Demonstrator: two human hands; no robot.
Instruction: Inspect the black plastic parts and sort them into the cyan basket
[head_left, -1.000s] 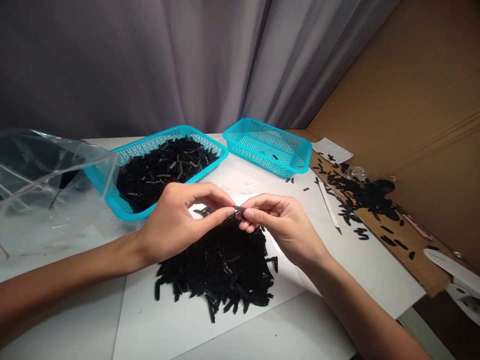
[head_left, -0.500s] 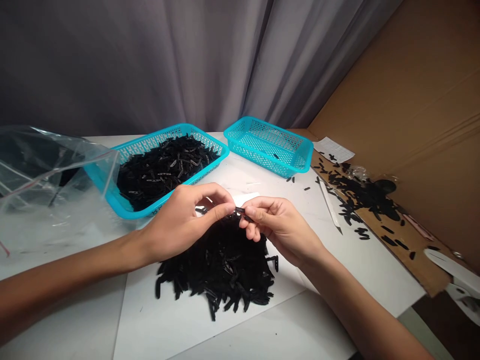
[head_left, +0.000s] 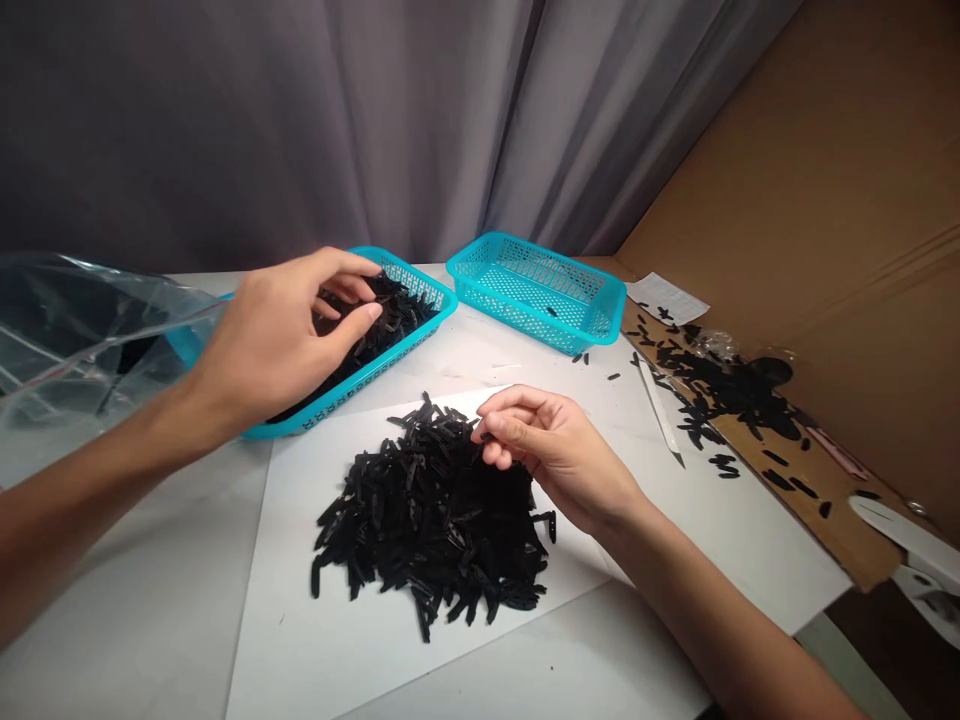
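My left hand (head_left: 281, 335) hangs over the left teal plastic basket (head_left: 352, 395), its curled fingers at the heap of small black plastic pieces (head_left: 397, 320) inside. I see nothing held in it. My right hand (head_left: 547, 450) pinches a small black piece (head_left: 484, 435) between thumb and forefinger, just above a large pile of similar pieces (head_left: 427, 530). That pile lies on a white sheet (head_left: 315, 600). My left hand hides part of the basket and its contents.
A second teal basket (head_left: 570, 335) at the back holds one or two pieces. A clear plastic bag (head_left: 75, 340) lies at the left. A white-handled knife (head_left: 658, 410) rests on the table, beside a cardboard strip (head_left: 817, 500) with scattered black pieces. Cardboard (head_left: 787, 170) and a grey curtain (head_left: 262, 120) stand behind.
My left hand has left the piece at the centre and moved back-left over the left basket. My right hand stays near the pile, still pinching a small piece.
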